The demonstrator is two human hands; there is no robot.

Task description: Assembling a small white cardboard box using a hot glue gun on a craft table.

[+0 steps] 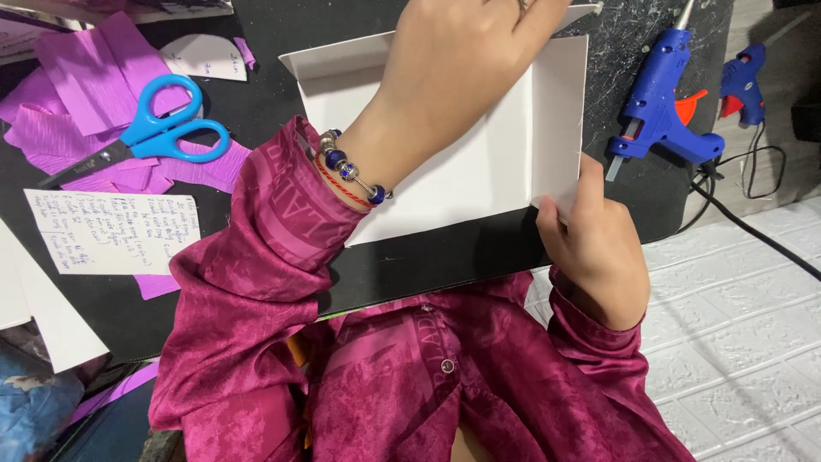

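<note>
**A:** Where does the white card (466,162) lie relative to the person's hands?

**B:** It lies flat on the black tabletop (428,257) in the upper middle of the frame, with its right and top edges folded up. The left hand (453,64) presses down on it from above, palm on the sheet, fingers reaching toward the top fold. The right hand (594,244) sits at the card's lower right corner and pinches the upright right flap between thumb and fingers.

**A:** And how are the arms posed?

**B:** The left forearm crosses from the lower left up to the centre, its magenta sleeve (256,257) pushed back from the wrist, where a beaded bracelet (351,171) and a red thread show. The right wrist bends upward from the lower right.

**A:** What can be counted around it?

**B:** One pair of blue-handled scissors (150,133) at the upper left, lying on several pieces of purple crepe paper (85,64). One handwritten note (111,231) below them. Two blue glue guns: one (663,107) at the upper right, the second (742,81) beside it near the frame's edge.
</note>
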